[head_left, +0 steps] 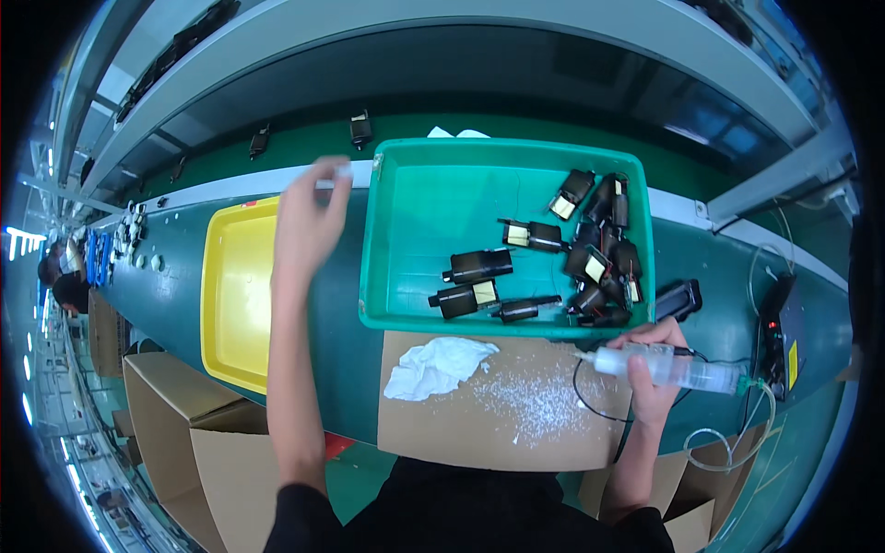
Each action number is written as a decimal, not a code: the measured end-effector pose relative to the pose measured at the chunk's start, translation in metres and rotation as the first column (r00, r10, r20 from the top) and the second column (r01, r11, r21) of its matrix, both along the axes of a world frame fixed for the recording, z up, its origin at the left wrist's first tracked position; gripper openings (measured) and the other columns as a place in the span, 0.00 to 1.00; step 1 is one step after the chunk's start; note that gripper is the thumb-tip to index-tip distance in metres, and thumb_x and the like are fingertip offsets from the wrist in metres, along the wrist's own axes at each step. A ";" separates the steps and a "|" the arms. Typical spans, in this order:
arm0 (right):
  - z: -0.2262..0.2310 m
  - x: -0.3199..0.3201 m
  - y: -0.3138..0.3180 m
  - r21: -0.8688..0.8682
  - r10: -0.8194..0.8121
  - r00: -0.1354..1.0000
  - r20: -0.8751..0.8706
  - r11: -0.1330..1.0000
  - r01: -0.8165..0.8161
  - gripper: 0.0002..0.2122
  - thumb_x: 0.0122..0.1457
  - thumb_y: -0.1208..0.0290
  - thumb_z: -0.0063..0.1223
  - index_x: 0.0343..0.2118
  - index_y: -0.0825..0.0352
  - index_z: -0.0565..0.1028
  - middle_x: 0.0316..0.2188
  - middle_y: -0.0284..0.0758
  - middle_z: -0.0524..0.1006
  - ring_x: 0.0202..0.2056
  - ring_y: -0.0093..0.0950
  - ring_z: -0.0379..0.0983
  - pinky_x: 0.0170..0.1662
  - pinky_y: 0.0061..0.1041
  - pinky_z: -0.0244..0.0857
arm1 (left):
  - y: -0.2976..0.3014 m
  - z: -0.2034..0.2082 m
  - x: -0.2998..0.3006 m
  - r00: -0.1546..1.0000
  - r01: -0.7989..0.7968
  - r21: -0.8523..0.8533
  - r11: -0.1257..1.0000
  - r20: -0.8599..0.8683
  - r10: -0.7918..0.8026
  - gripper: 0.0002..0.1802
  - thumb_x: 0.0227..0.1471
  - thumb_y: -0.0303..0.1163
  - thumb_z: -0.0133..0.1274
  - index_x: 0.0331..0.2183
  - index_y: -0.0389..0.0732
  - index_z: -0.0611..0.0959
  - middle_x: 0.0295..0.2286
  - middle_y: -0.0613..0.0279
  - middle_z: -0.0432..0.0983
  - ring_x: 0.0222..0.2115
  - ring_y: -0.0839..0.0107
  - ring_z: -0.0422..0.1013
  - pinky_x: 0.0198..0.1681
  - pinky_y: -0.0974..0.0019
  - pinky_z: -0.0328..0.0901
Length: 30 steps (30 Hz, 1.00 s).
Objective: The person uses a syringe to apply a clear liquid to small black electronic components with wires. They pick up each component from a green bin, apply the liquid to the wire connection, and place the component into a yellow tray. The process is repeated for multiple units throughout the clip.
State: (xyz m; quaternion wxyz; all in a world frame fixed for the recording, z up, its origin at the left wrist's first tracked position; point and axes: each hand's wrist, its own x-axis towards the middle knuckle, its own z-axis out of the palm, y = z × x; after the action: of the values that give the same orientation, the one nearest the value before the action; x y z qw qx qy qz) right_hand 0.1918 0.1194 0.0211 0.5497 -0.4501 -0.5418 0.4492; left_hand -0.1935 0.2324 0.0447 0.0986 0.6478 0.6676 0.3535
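My right hand (651,376) grips a clear dispensing syringe (693,372), its nozzle toward the left over a cardboard sheet (424,433). A clear tube (767,415) leaves its green end cap. My left hand (312,210) is raised between the yellow tray and the green tray, its fingers pinched; a small whitish bit shows at the tips, too small to name. On the cardboard lie a crumpled white cloth (441,367) and a scatter of white specks (539,401). The green tray (367,286) holds several black motor-like units (479,265) with pale yellow patches, mostly heaped at its right.
Left of the green tray lies a yellow tray (241,304). Behind, more black units (360,129) sit on a green belt. A black dispenser box (779,336) stands at the right, near a black device (679,300). Open cardboard boxes (175,396) flank me below the table.
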 end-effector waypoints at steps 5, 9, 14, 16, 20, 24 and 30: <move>0.003 0.001 0.014 0.017 -0.009 1.000 -0.025 1.000 0.009 0.17 0.49 0.62 0.56 0.29 0.69 0.62 0.24 0.45 0.73 0.26 0.28 0.72 0.32 0.23 0.66 | 0.132 -0.059 -0.046 0.875 -0.431 -0.300 0.851 -0.368 0.314 0.30 0.39 0.48 0.58 0.40 0.34 0.76 0.36 0.46 0.74 0.40 0.54 0.71 0.43 0.57 0.65; 0.008 0.005 0.017 0.038 -0.081 0.996 0.028 0.996 0.080 0.19 0.48 0.59 0.57 0.29 0.68 0.61 0.23 0.46 0.74 0.25 0.27 0.72 0.30 0.22 0.65 | 0.158 -0.064 -0.055 0.944 -0.310 -0.449 0.838 -0.252 0.214 0.24 0.39 0.41 0.55 0.37 0.35 0.77 0.34 0.47 0.75 0.38 0.56 0.72 0.43 0.61 0.65; 0.032 0.000 0.031 0.116 -0.112 0.993 0.020 0.987 0.109 0.20 0.49 0.56 0.56 0.29 0.68 0.60 0.22 0.46 0.74 0.24 0.26 0.72 0.27 0.20 0.65 | 0.106 -0.026 -0.025 0.751 0.141 -0.155 0.978 0.660 -0.004 0.17 0.46 0.30 0.51 0.40 0.34 0.75 0.28 0.60 0.75 0.27 0.76 0.71 0.33 0.73 0.64; 0.057 -0.009 0.043 0.186 -0.095 0.995 -0.002 0.978 0.094 0.21 0.49 0.55 0.55 0.29 0.68 0.60 0.22 0.47 0.73 0.23 0.26 0.71 0.26 0.19 0.65 | 0.072 0.004 0.012 0.492 0.269 -0.013 0.963 0.861 -0.126 0.22 0.49 0.28 0.48 0.48 0.35 0.69 0.29 0.63 0.73 0.27 0.76 0.69 0.33 0.74 0.63; 0.111 -0.037 0.053 0.348 -0.090 0.996 -0.020 0.933 0.091 0.20 0.49 0.56 0.50 0.32 0.67 0.57 0.25 0.46 0.70 0.23 0.28 0.68 0.28 0.21 0.67 | 0.019 0.040 0.071 0.014 0.534 0.167 0.829 0.978 -0.206 0.32 0.58 0.50 0.33 0.53 0.34 0.61 0.27 0.64 0.65 0.22 0.76 0.58 0.27 0.72 0.56; 0.137 -0.070 0.040 0.424 -0.196 0.978 -0.074 0.881 0.209 0.21 0.48 0.55 0.49 0.32 0.68 0.56 0.25 0.45 0.70 0.23 0.31 0.69 0.28 0.27 0.71 | -0.012 0.046 0.107 -0.276 0.695 0.320 0.644 0.946 -0.173 0.30 0.58 0.51 0.30 0.50 0.35 0.64 0.29 0.62 0.67 0.25 0.72 0.64 0.29 0.70 0.60; 0.134 -0.091 0.033 0.297 -0.286 0.953 -0.102 0.905 0.304 0.26 0.45 0.49 0.56 0.31 0.64 0.55 0.22 0.44 0.71 0.21 0.33 0.72 0.28 0.30 0.73 | -0.035 0.046 0.131 -0.274 0.789 0.307 0.532 0.951 -0.142 0.34 0.56 0.52 0.36 0.52 0.33 0.59 0.28 0.62 0.63 0.25 0.72 0.63 0.30 0.69 0.60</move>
State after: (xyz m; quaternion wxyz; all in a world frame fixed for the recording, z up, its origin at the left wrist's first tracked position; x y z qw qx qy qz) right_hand 0.1011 0.1524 0.1547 0.6898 -0.4222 -0.5156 0.2829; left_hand -0.0623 0.1970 0.0910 0.8107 0.3760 0.1140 0.4340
